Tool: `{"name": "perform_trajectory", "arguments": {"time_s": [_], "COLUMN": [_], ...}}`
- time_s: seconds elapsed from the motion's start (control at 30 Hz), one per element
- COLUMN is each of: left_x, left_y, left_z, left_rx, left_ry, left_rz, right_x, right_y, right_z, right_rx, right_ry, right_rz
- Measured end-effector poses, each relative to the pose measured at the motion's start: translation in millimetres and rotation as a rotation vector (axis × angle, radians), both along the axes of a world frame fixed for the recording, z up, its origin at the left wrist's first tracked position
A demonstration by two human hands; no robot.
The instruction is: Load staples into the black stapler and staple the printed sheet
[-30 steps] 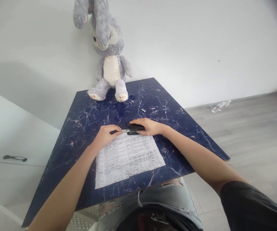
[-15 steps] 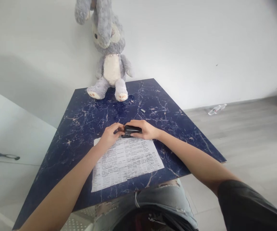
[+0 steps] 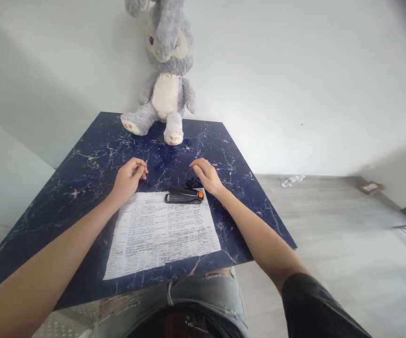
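A black stapler (image 3: 183, 195) with an orange end lies on its own across the top edge of a printed sheet of paper (image 3: 164, 230). To the upper left of the stapler is my left hand (image 3: 128, 179), raised a little over the table. Its fingers are curled with the tips together, and whatever they may hold is too small to make out. Beyond the stapler's orange end, my right hand (image 3: 208, 177) reaches low over the tabletop, fingers stretched and slightly bent. The small grey metallic strip seen earlier is hidden, around where these fingers are.
A large grey plush rabbit (image 3: 166, 94) sits at the back of the dark blue marbled table (image 3: 86, 169), against the white wall. On the floor to the right lie a clear plastic bottle (image 3: 293, 180) and a small brown box (image 3: 371, 188).
Both hands have let go of the stapler, which is now set down on the paper. My left hand moved left and away; my right hand moved farther back. The view shifted right.
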State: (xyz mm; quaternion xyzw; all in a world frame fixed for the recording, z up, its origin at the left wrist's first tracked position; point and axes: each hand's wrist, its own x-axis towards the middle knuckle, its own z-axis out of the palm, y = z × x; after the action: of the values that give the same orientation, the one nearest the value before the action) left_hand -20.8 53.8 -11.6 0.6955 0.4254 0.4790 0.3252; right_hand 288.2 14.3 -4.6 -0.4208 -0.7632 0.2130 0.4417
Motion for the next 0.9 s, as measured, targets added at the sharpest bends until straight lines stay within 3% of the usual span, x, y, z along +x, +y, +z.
{"name": "perform_trajectory", "arguments": {"time_s": [0.07,0.23,0.33,0.5,0.67,0.77,0.9], "left_x": [0,-7,-8,-5,-4,-5,-5], "left_y": [0,2,2,1,2,3,5], "left_z": [0.9,-0.2,-2.4,-3.7,-6.1,-7.1,-7.6], "left_rx": [0.008,0.023,0.004,-0.06,-0.035,-0.033,-0.044], "left_ry": [-0.015,-0.006,0.041,0.124,0.119,0.118,0.092], "left_rz": [0.028,0.13,0.158,0.178,0.186,0.19,0.206], "right_x": [-4,-22,-26,-42,-63,-55,-40], "right_y": [-5,-31,-38,-46,-47,-35,-22], "right_z": [4.0,19.9,24.3,28.2,20.7,11.7,-4.8], "right_rx": [0.018,-0.03,-0.023,-0.041,-0.126,-0.111,0.036], "right_ry": [-0.037,-0.252,-0.371,-0.269,-0.193,-0.134,-0.386], "right_rz": [0.029,0.338,0.325,0.268,0.426,0.346,0.129]}}
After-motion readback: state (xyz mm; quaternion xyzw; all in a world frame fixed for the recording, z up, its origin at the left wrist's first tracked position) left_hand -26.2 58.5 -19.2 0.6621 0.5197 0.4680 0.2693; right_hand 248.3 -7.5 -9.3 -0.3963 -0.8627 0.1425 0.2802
